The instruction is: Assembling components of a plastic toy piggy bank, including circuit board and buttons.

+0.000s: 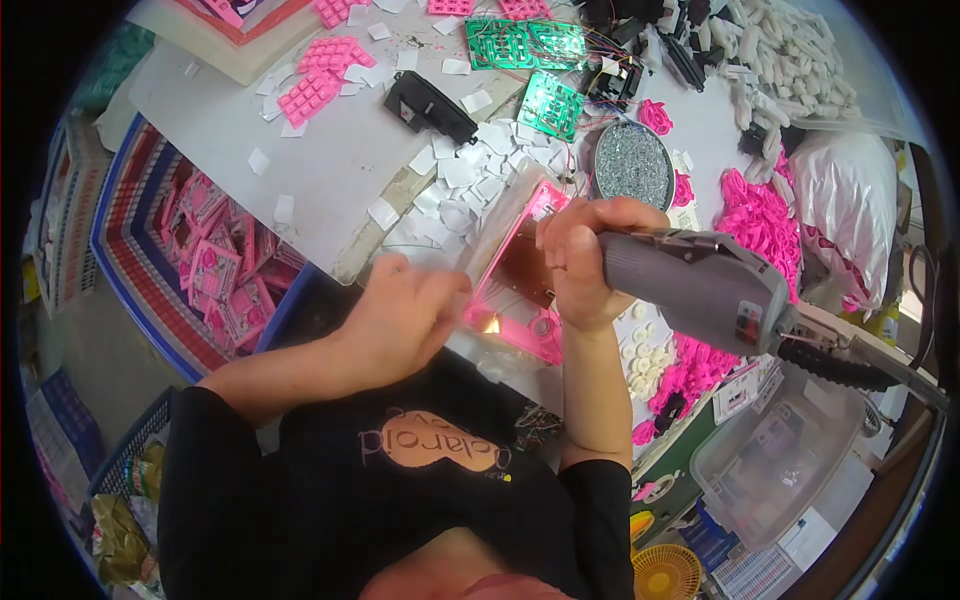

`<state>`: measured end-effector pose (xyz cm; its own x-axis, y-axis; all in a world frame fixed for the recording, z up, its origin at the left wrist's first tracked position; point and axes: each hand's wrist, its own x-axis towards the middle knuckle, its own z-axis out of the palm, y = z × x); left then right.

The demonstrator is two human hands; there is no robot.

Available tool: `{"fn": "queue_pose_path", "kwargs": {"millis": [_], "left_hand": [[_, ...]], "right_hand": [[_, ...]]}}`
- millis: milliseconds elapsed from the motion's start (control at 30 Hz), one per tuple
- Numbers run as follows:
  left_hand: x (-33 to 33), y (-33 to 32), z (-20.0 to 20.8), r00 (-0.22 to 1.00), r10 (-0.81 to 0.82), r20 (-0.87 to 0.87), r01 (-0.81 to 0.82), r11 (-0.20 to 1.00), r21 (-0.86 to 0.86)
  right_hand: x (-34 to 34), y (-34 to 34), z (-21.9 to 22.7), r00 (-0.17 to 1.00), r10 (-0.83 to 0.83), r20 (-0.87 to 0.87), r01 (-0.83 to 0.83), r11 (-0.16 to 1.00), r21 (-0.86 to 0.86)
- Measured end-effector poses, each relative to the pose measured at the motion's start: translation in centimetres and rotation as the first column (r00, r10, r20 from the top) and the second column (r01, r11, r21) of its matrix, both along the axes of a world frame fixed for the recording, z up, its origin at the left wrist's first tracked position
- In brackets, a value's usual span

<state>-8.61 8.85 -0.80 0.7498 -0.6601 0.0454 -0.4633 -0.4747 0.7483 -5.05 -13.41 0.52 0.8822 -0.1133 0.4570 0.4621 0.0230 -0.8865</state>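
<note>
My right hand grips a grey electric screwdriver, its tip pointed down into a pink plastic housing held near my chest. My left hand steadies the left side of that pink housing, fingers curled on its edge. A brown board shows inside the housing. The screwdriver's black cable runs off to the right.
Green circuit boards and white paper scraps cover the white table. A round tin of small screws sits behind my hands. Pink parts pile at right, a basket of pink pieces at left, a clear bin at lower right.
</note>
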Motion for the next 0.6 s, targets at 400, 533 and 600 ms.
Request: {"fn": "queue_pose_path", "kwargs": {"millis": [400,533,600], "left_hand": [[3.5,-1.7,1.9,0.904,-0.333,0.268,0.336,0.941,0.037],[3.2,-2.6,0.0,0.862,-0.403,0.306,0.391,0.915,0.104],[3.0,-2.7,-0.8,0.846,-0.415,0.335,0.417,0.906,0.071]], "right_hand": [[0.4,-0.2,0.4,0.999,0.022,-0.041,-0.029,0.984,-0.176],[0.1,-1.1,0.2,0.999,0.049,0.025,-0.05,0.996,0.072],[0.2,-2.1,1.4,0.98,0.16,0.12,-0.182,0.96,0.214]]}}
